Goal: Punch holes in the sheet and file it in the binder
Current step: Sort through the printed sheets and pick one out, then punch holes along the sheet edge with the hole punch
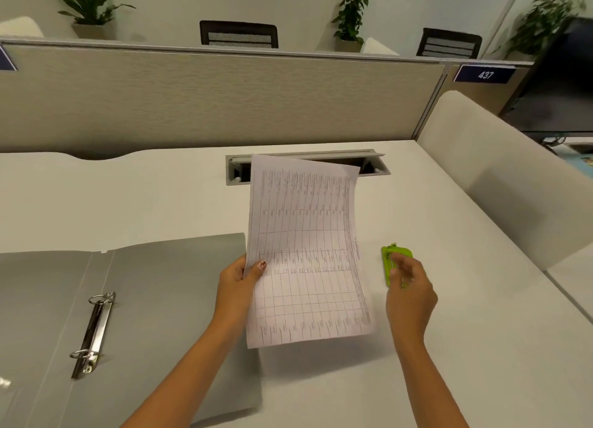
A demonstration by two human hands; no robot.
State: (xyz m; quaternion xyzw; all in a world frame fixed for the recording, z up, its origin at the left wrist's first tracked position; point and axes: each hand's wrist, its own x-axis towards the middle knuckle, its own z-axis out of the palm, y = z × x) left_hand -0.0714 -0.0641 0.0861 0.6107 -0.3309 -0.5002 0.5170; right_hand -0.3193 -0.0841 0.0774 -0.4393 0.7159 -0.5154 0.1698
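- Sheet-filing setup sits on a big white desk that fills most of the frame, with a beige fabric partition running across the upper half.
- Grey plastic ring binder lies wide open in the lower left, its two-ring metal clip running down the spine, rings look closed.
- White printed sheet of paper with a table grid is dead centre, held up off the desk and curling a bit; its top edge overlaps the grey cable tray slot at the back of the desk.
- Left hand is pinching the sheet's left edge, thumb on the front, fingers behind.
- Right hand is right of centre, fingers curled loosely on the small lime-green plastic hole punch, which sits on the desk just beside the sheet's right edge. It's blurry, so can't tell if it's actually gripping the punch.
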